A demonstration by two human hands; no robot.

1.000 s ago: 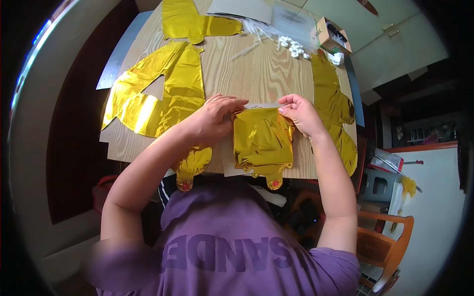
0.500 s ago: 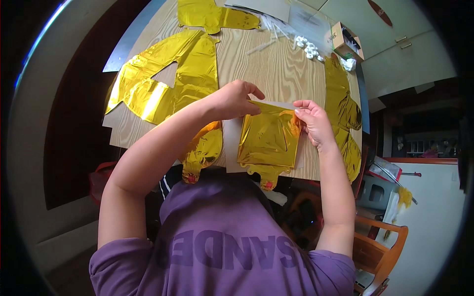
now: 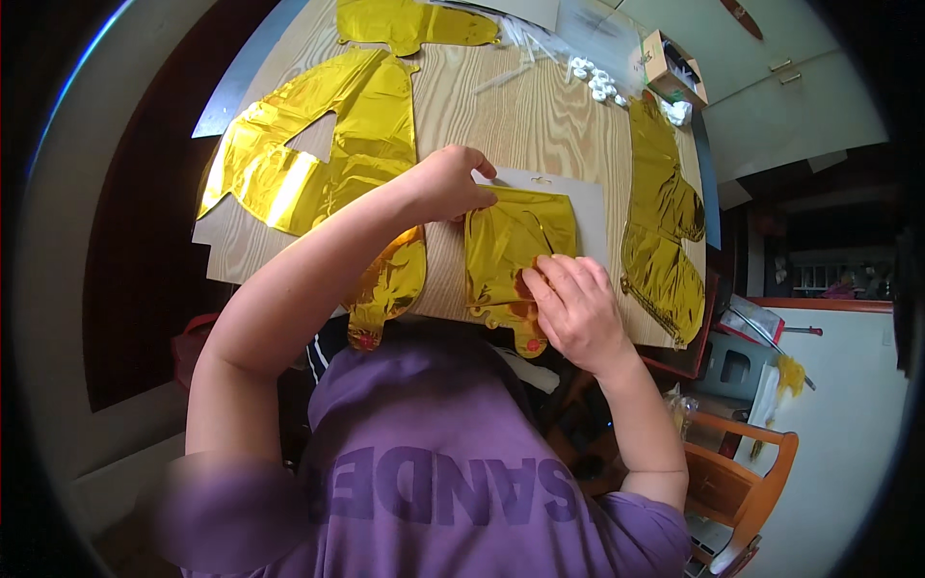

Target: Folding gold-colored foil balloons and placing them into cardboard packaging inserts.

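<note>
A folded gold foil balloon [image 3: 506, 226] lies over a white card [image 3: 590, 217] close to me at the table's near edge. My left hand [image 3: 451, 183] grips its far left corner, thumb on top and index finger raised; the other fingers are partly hidden. Over the balloon's lower right part rests my right hand [image 3: 581, 310], back up, with bent fingers lying on the foil. The balloon's tabbed end with a red spot hangs toward me.
A large gold foil balloon [image 3: 371, 125] covers the left of the wooden table [image 3: 540, 125]. More gold foil shapes lie at the far edge and right [image 3: 660, 212]. White rolled pieces [image 3: 599, 82], clear plastic strips [image 3: 520, 39] and a cardboard box [image 3: 673, 72] are at the back right.
My right hand has let go of the balloon's far right corner and moved down onto its lower right part. The white card now shows more on the right. My left hand keeps the far left corner.
</note>
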